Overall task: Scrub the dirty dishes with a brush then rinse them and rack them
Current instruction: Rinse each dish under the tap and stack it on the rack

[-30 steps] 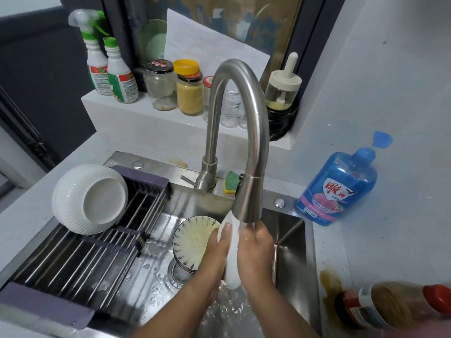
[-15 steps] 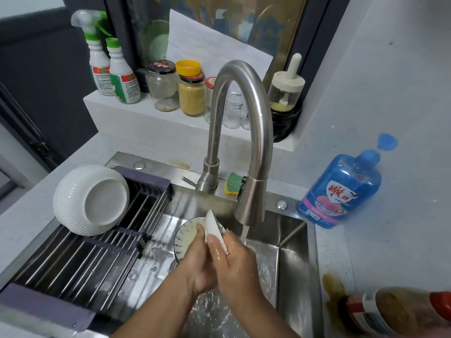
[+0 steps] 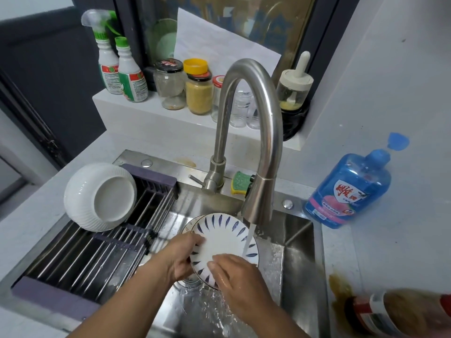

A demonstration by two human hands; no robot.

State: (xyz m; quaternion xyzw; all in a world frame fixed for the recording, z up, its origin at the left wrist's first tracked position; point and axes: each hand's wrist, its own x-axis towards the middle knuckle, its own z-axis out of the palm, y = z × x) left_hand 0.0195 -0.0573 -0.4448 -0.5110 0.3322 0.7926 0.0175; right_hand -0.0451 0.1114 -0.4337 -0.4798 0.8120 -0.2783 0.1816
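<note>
Legibly, only the blue detergent bottle (image 3: 349, 189) by the sink's (image 3: 300, 264) right edge shows writing: red characters, 雕牌. Under the faucet's (image 3: 258, 198) stream, the left hand (image 3: 181, 258) grips the blue-leaf plate's (image 3: 224, 237) left rim, and the right hand (image 3: 240, 284) lays flat fingers on its face. A second plate (image 3: 189, 224) hides behind; the spray bottles' (image 3: 122, 71) labels are unreadable.
</note>
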